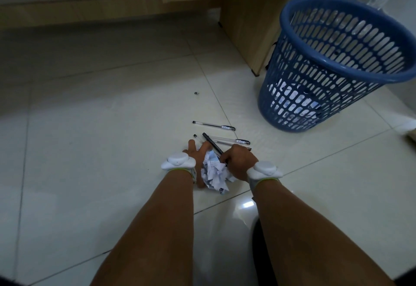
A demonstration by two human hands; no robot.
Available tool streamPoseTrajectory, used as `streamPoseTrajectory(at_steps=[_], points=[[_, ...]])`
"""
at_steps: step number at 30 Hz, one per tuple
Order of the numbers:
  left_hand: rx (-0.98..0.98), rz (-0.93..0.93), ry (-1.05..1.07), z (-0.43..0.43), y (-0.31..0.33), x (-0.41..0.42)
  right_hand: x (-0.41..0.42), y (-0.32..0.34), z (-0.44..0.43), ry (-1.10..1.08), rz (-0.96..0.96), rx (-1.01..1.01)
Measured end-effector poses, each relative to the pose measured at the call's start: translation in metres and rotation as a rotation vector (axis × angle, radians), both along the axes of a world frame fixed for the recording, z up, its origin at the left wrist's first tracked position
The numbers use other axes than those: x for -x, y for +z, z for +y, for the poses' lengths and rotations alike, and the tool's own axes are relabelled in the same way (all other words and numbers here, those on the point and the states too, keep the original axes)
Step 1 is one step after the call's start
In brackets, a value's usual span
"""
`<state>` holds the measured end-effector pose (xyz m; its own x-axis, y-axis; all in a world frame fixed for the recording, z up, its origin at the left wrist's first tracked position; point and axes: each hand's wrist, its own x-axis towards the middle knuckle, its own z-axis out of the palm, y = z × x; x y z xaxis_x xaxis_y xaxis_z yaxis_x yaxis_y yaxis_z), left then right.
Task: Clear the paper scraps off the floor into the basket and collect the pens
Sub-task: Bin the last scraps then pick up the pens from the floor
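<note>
At the lower centre of the frame the paper scraps point(213, 174) are heaped on the floor point(112, 128) between both hands. The left hand point(195, 150) is laid against the heap with its fingers spread. The right hand point(238, 162) is curled round the near end of a dark pen point(210, 142).

The heap is loose, so pieces may be dropped if it is lifted while one hand is busy with the pen. A pen could also be gathered with the scraps and thrown away.

Just beyond, two clear pens point(213, 125) point(227, 140) lie on glossy pale tile, where they can easily be rolled away by a touch.

The blue basket point(284, 17) stands at the upper right, with some paper already inside. It looks light and could be tipped. Behind it a wooden desk point(247, 27) is seen.
</note>
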<state>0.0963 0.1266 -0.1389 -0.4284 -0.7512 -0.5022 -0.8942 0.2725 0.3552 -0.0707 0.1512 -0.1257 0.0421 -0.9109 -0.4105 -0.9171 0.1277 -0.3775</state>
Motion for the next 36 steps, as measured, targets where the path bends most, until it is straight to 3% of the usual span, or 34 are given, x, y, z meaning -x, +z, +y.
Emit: streamPoseTrajectory(at_steps=[5, 13, 18, 23, 29, 36], points=[[-0.056, 0.009, 0.032, 0.000, 0.008, 0.002, 0.001, -0.006, 0.002, -0.138, -0.045, 0.095], [-0.035, -0.011, 0.048, 0.004, 0.009, 0.000, 0.012, -0.007, 0.018, 0.143, 0.037, -0.039], [0.006, -0.189, 0.018, 0.009, 0.019, 0.004, 0.012, -0.006, 0.024, 0.173, 0.058, -0.054], [-0.025, -0.202, 0.009, 0.006, 0.020, 0.009, 0.008, -0.016, 0.027, 0.249, 0.091, -0.006], [0.010, -0.088, 0.023, 0.004, 0.010, 0.007, -0.001, -0.020, 0.017, 0.206, 0.088, 0.101], [0.041, 0.073, 0.187, 0.004, 0.000, 0.002, 0.004, -0.011, 0.029, 0.145, 0.073, 0.127]])
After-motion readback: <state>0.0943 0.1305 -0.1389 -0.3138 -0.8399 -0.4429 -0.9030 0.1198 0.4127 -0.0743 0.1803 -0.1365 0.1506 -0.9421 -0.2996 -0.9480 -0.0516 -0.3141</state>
